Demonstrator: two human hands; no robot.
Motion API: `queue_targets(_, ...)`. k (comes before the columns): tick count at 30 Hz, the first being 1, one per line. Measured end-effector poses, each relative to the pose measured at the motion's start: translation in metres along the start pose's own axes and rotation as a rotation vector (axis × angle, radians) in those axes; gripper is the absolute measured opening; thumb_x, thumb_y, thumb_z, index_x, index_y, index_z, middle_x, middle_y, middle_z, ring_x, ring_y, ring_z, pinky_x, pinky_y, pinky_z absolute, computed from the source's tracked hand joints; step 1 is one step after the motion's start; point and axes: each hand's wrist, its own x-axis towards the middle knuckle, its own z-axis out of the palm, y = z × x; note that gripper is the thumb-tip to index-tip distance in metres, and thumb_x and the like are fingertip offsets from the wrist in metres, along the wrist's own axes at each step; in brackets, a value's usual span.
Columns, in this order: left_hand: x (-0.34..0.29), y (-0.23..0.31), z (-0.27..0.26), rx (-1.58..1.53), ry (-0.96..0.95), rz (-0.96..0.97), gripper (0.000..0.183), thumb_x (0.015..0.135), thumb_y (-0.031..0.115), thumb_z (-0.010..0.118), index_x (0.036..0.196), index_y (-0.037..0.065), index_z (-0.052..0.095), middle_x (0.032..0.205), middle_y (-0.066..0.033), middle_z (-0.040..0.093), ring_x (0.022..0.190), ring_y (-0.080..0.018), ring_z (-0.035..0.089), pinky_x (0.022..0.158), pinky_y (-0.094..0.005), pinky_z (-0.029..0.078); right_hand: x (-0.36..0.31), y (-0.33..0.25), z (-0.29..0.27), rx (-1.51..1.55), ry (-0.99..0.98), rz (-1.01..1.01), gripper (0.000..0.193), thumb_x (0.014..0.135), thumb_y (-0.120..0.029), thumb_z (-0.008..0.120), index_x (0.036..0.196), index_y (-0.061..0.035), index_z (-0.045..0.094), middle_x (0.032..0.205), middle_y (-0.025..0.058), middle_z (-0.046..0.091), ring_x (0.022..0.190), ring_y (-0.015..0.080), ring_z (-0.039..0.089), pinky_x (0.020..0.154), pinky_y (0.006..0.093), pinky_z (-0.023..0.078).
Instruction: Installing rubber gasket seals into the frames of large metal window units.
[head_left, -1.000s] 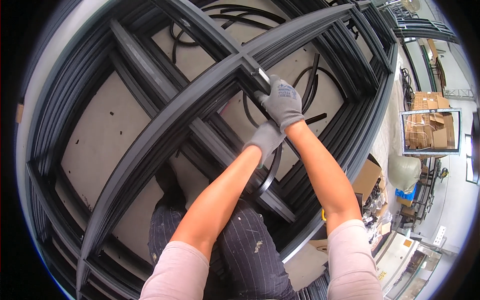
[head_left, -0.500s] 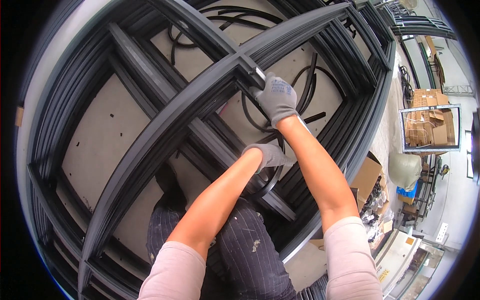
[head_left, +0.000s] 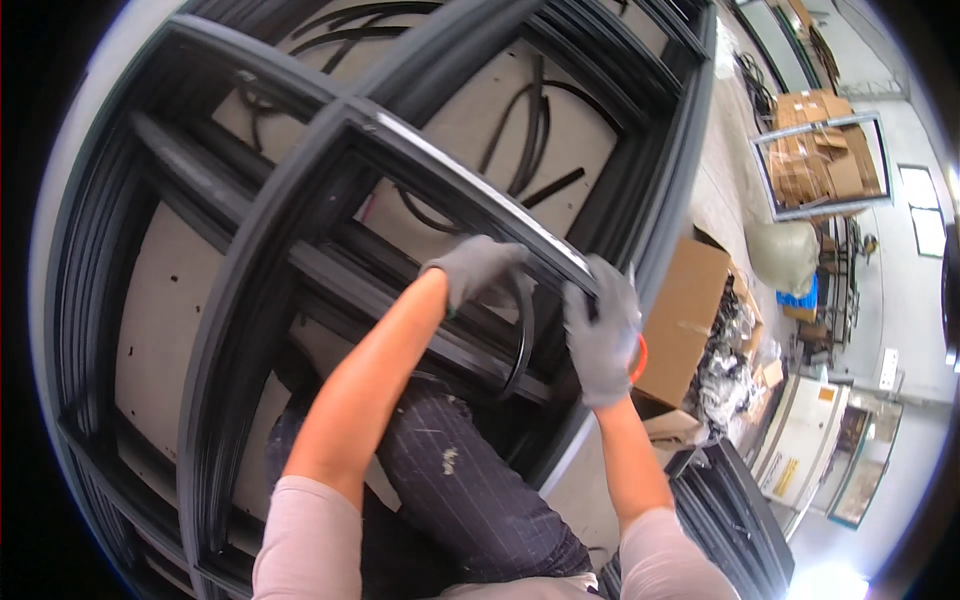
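Note:
My left hand (head_left: 478,268), in a grey glove, is closed with a black flexible strip (head_left: 524,340) curving down from its fingers. It is beside the dark grey frame bar (head_left: 470,190), whose upper face carries a bright, pale band. At the lower right end of that bar is my gloved right hand (head_left: 602,340), slightly blurred, thumb and fingers around the corner. An orange loop handle (head_left: 640,358) shows at its outer side, with a thin metallic tip past the fingers; the rest of this tool is hidden by the hand.
Stacked dark window-like frames (head_left: 240,300) surround my legs. Loose black strips (head_left: 530,140) lie inside them on the pale floor. At right are an open cardboard box (head_left: 685,320) with crumpled plastic, a pale sack (head_left: 782,255) and more dark profiles (head_left: 725,510).
My right hand has moved from the upper bar joint down to the bar's lower right end. My left hand has shifted up and left. The whole view has turned rightward.

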Motion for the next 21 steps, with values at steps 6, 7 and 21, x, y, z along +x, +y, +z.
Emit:
queue_targets(6, 0.001, -0.013, 0.009, -0.210, 0.158, 0.082, 0.029, 0.096, 0.028, 0.055, 0.101, 0.000, 0.064, 0.086, -0.0103, 0.068, 0.069, -0.0178, 0.067, 0.060, -0.0276, 0.058, -0.091, 0.073, -0.058, -0.132, -0.240, 0.387, 0.043, 0.079, -0.010, 0.067, 0.120, -0.0014, 0.058, 0.110, 0.0195, 0.061, 0.102, 0.0381, 0.057, 0.091, 0.0446, 0.044)
queue_targets(7, -0.004, -0.007, 0.015, -0.180, 0.193, 0.031, 0.029, 0.097, 0.026, 0.054, 0.107, -0.001, 0.060, 0.090, -0.0108, 0.066, 0.072, -0.0184, 0.067, 0.062, -0.0272, 0.059, -0.100, 0.084, -0.049, -0.196, -0.261, 0.369, 0.048, 0.078, -0.012, 0.067, 0.124, -0.0015, 0.055, 0.116, 0.0196, 0.059, 0.106, 0.0382, 0.055, 0.092, 0.0452, 0.044)
queue_targets(21, 0.034, -0.013, 0.063, -0.207, 0.172, -0.095, 0.029, 0.098, 0.017, 0.051, 0.114, -0.007, 0.051, 0.111, -0.0222, 0.061, 0.099, -0.0307, 0.066, 0.084, -0.0361, 0.059, -0.108, 0.113, -0.038, -0.050, -0.335, 0.636, 0.065, 0.081, -0.020, 0.071, 0.140, -0.0085, 0.044, 0.102, 0.0202, 0.061, 0.091, 0.0362, 0.062, 0.080, 0.0421, 0.050)
